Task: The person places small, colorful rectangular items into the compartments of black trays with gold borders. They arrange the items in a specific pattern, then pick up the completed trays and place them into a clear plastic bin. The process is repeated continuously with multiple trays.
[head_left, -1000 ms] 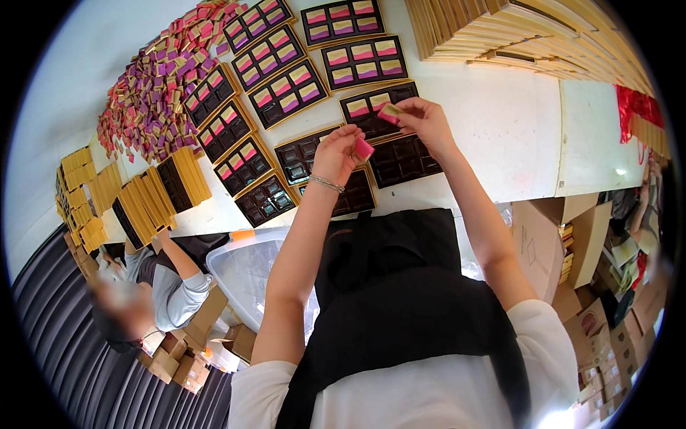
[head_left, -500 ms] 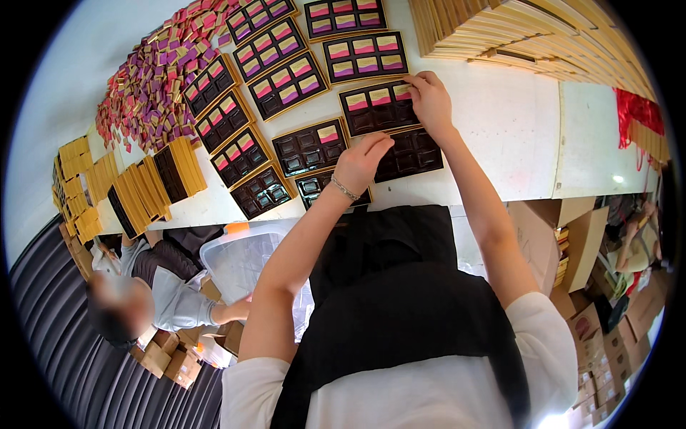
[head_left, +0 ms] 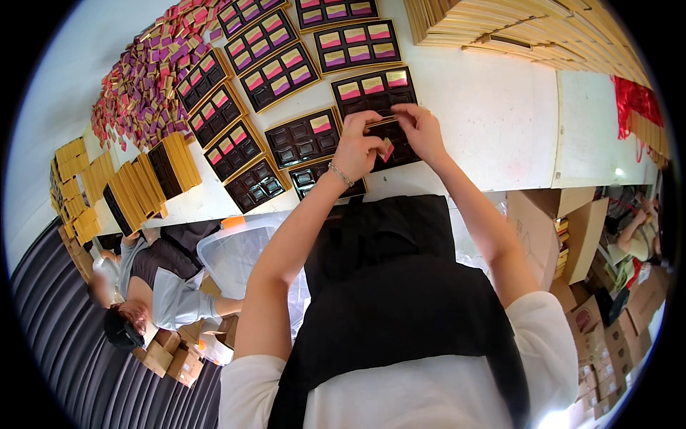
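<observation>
My left hand (head_left: 359, 146) is closed, with a small pink-and-gold wrapped square (head_left: 386, 149) showing below its fingers. It hangs over the near right dark tray (head_left: 404, 151), whose visible compartments hold nothing. My right hand (head_left: 420, 132) has its fingers bent together at that tray's far edge; whatever they pinch is hidden. Just beyond lies a dark tray (head_left: 373, 104) with three pink-and-gold squares in its far row. Left of my left hand, another dark tray (head_left: 303, 149) carries one such square in its far right compartment. A nearer tray (head_left: 309, 179) is partly covered by my left wrist.
Several gold-rimmed trays (head_left: 279, 75) stand in rows beyond, with pink and purple squares. A heap of wrapped squares (head_left: 153, 79) lies far left. Gold tray stacks (head_left: 132, 189) stand at left, more boxes (head_left: 529, 32) at far right. A person (head_left: 168, 293) is at lower left beside a clear tub (head_left: 236, 250).
My right hand has moved nearer, from the third square in the farther tray to the near tray's edge. My left hand has shifted slightly; a wrapped square now shows in it.
</observation>
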A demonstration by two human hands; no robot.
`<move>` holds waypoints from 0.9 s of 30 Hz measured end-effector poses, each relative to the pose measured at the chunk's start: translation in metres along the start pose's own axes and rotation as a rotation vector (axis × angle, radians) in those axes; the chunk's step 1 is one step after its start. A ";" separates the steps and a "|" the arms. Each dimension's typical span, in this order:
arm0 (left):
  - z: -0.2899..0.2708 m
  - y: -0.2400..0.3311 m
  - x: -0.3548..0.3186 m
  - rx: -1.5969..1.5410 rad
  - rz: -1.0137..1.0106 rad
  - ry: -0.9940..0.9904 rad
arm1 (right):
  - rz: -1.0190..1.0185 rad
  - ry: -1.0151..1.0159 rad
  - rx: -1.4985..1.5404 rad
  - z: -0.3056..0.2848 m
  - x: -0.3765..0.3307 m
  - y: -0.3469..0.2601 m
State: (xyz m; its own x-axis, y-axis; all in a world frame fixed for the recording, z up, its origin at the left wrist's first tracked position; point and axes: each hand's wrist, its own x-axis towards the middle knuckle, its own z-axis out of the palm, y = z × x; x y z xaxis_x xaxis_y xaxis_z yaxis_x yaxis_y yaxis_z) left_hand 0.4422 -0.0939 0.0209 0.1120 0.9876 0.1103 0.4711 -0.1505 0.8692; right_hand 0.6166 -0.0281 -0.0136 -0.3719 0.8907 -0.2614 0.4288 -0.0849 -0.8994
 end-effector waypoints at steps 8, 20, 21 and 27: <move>-0.004 -0.020 -0.004 0.132 -0.054 -0.090 | -0.026 0.066 -0.012 -0.002 -0.025 -0.013; -0.002 0.001 -0.045 0.611 0.215 -0.186 | -0.410 0.205 -0.568 -0.007 -0.010 -0.011; 0.005 0.005 -0.054 0.713 0.148 -0.289 | -0.370 0.210 -0.589 -0.007 -0.021 -0.010; 0.006 0.016 -0.055 0.778 -0.042 -0.504 | -0.248 0.178 -0.668 -0.004 -0.071 0.005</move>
State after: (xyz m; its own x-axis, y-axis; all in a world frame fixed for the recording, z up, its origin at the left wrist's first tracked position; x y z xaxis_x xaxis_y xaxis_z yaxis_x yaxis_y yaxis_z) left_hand 0.4486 -0.1509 0.0265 0.3632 0.8837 -0.2951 0.9173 -0.2836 0.2795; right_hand 0.6489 -0.0900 0.0016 -0.4078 0.9124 0.0337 0.7811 0.3678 -0.5046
